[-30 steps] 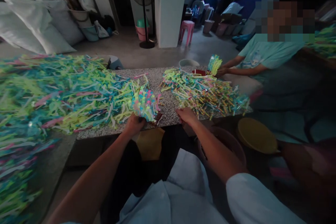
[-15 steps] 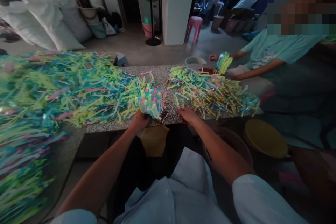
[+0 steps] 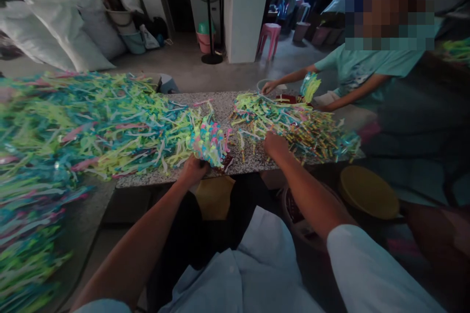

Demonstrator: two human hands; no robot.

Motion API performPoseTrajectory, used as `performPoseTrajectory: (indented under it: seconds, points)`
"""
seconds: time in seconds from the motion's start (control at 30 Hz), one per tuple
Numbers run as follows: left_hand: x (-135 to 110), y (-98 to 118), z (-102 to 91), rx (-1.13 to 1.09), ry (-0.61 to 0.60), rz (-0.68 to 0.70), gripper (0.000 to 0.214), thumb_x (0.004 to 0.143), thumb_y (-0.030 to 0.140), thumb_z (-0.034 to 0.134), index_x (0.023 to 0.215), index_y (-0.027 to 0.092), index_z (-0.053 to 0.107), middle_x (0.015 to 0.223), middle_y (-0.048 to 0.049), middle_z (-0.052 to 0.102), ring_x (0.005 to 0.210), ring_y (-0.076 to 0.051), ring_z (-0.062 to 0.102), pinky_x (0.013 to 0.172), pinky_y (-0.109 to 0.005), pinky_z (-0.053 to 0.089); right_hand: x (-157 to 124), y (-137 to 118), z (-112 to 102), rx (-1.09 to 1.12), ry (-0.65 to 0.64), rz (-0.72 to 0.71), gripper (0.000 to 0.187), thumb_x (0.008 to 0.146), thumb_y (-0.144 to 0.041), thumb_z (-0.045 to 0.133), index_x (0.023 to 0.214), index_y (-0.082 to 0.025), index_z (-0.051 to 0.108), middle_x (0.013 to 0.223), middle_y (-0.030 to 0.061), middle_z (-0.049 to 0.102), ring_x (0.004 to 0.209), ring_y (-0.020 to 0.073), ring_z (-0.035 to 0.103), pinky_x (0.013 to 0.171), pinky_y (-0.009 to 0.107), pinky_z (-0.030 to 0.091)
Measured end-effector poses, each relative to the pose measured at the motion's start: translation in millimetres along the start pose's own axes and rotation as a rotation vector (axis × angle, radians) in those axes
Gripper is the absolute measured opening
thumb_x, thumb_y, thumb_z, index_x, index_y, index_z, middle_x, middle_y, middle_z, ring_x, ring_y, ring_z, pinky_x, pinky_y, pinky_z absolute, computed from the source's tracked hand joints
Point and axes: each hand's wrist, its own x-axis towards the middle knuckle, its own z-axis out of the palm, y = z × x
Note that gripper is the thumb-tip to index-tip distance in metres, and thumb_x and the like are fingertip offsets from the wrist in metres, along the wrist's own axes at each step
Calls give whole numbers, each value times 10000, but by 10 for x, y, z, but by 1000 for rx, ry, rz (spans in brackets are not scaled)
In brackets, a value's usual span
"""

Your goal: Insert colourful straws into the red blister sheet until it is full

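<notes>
My left hand (image 3: 194,168) is closed round the base of a bundle of coloured strips (image 3: 208,142), held upright at the near edge of the speckled table (image 3: 223,107). My right hand (image 3: 274,145) rests on the near side of a heap of yellow-green strips (image 3: 293,124) on the table's right half; its fingers are buried in the strips. A much larger heap of green, blue and pink strips (image 3: 84,122) covers the table's left side.
Across the table's right end a person in a teal shirt (image 3: 362,71) holds a small bundle and reaches a hand toward a bowl (image 3: 270,85). A yellow basin (image 3: 369,198) and a brownish tub (image 3: 297,205) stand below the table. Sacks, a fan and stools lie behind.
My right hand has moved from the table's near edge forward into the right heap. The left hand keeps its bundle. The other person's hand has stretched out toward the bowl.
</notes>
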Motion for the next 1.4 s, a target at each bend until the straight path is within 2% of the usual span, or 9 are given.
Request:
performPoseTrajectory:
  seconds: [0.1,0.2,0.33,0.5,0.63,0.9,1.17,1.27,1.4]
  points:
    - [-2,15,-9,-9,-1,5,163,840,207,677,985,168,740,1046,-131,731,1048,-284,689,944,-390,560,68,121,-6,-71,-54,-36,351,1010,-176,454,1267,-84,676,1182,237,717,1121,341,694,912,385,506]
    - [-2,19,-5,-2,5,-6,161,833,213,686,980,164,732,1022,-129,730,1023,-284,692,928,-393,563,54,159,-41,-30,22,-32,337,1023,-207,452,1215,-103,707,1159,218,726,1092,327,701,894,373,505]
    - [3,22,0,11,15,-11,165,836,213,702,991,164,731,1025,-130,729,1025,-286,691,929,-390,567,-103,55,-91,332,144,-76,274,1001,-335,539,1069,-152,730,971,128,747,899,246,704,804,313,501]
    - [4,37,-20,13,2,-7,164,836,230,739,987,167,733,1043,-127,728,1021,-281,685,922,-381,570,-480,-298,58,1026,-139,-271,323,959,-498,565,900,-191,646,606,-11,583,494,137,532,499,241,403]
    - [-1,42,-22,4,9,12,133,841,211,721,964,159,729,1046,-136,725,1035,-283,681,940,-388,563,-702,-551,239,1199,-252,-293,272,892,-479,645,922,-210,619,663,-21,607,483,122,530,469,236,418]
    - [-2,61,-38,-46,-8,-12,144,851,251,705,963,162,719,1041,-138,710,1056,-288,672,951,-411,559,-751,-688,429,1239,-314,-274,152,915,-363,663,931,-221,612,717,-3,675,495,125,582,472,233,458]
    - [-3,55,-17,-28,0,-26,141,841,239,702,959,163,711,1034,-133,711,1059,-285,671,971,-414,560,-709,-729,553,1200,-488,-294,90,942,-248,654,997,-177,662,884,68,767,742,188,744,612,255,572]
    - [-3,51,-22,-16,-7,-34,143,843,239,704,966,167,707,1037,-129,713,1066,-283,670,975,-411,559,-749,-779,529,1092,-448,-366,79,984,-226,598,1015,-172,646,914,62,773,704,152,722,583,217,527]
    - [-5,71,-49,-6,-18,-29,153,845,243,707,976,163,706,1049,-132,712,1061,-281,666,970,-409,557,-768,-803,401,799,-295,-551,120,1016,-230,565,1052,-171,662,883,58,766,754,166,720,651,225,478]
